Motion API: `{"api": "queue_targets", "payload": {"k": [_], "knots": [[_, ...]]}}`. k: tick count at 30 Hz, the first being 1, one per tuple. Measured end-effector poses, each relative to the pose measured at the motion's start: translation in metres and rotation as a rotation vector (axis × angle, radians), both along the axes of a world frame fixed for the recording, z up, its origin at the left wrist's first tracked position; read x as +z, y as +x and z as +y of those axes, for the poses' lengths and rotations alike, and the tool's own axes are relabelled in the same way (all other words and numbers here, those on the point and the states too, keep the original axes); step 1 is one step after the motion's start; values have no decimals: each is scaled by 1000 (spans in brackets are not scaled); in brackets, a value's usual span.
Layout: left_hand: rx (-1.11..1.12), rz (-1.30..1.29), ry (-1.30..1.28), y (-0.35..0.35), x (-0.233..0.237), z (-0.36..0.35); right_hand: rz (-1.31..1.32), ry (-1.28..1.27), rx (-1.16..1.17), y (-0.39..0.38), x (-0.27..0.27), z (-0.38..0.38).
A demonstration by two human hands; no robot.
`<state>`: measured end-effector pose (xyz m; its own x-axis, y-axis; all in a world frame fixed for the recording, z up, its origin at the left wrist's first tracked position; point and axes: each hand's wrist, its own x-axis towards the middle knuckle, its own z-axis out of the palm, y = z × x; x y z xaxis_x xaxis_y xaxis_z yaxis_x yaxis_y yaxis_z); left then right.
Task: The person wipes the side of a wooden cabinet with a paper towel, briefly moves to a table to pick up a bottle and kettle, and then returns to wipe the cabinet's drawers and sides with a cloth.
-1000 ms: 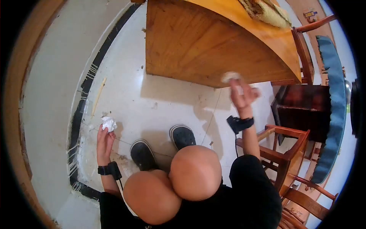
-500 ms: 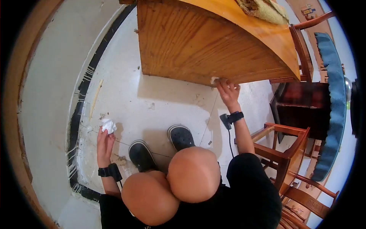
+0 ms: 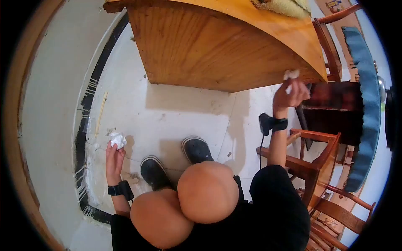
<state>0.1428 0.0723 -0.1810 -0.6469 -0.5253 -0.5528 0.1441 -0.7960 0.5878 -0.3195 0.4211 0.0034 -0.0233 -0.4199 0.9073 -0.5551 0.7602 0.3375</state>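
**Two hands, each closed on a scrap of white paper**

Right fingers (image 3: 295,88): narrow, pinched on a small white tissue (image 3: 291,75). The tissue sits at the lower right corner of the desk (image 3: 217,50), against the edge of its wooden side panel. The right hand (image 3: 288,96) is raised to that corner with the arm stretched forward.

Left fingers (image 3: 111,148): curled shut on a crumpled paper wad (image 3: 118,139), which sticks out above the fingertips. The left hand (image 3: 114,158) is held low over the floor (image 3: 180,117), well apart from the desk. Cannot tell whether the wad touches the floor.

Wrists: a black band on each, the left band (image 3: 119,189) and the right band (image 3: 273,124). A thin cord hangs from the right one.

Body: person crouched, two bare knees (image 3: 207,192) in the foreground. Two dark shoes (image 3: 197,149) with pale soles stand on the pale tiles between the hands.

Floor: specks of debris near the left hand. A thin stick (image 3: 99,115) lies beside a black strip (image 3: 90,100) that runs along the wall.

Surroundings: a yellow cloth (image 3: 284,6) lies on the desk top at the upper edge of view. A wooden chair (image 3: 318,165) is just beside the right arm, and a dark cabinet (image 3: 335,111) stands beyond it.
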Motion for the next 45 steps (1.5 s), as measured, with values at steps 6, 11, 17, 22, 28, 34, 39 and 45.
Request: {"api": "queue_targets", "payload": {"k": [6,11,17,22,28,34,39,45], "knots": [[18,-6,-48,-6,14,3,-175,327,143,-1,-136,14],[25,-39,-45,-2,14,-3,-376,623,143,24,-147,10],[52,-57,-44,2,15,-2,-25,58,-22,22,-49,17],[16,-28,-29,-4,10,-1,-45,-72,-115,14,-6,0],[9,-38,-31,-8,13,-1,-154,369,32,26,-94,-15],[25,0,-32,5,8,-8,-43,204,-33,38,-59,-10],[69,-43,-24,7,7,-6,-123,-227,-129,37,9,-31],[1,6,-46,1,17,-3,-168,-344,-40,47,1,-71]]}}
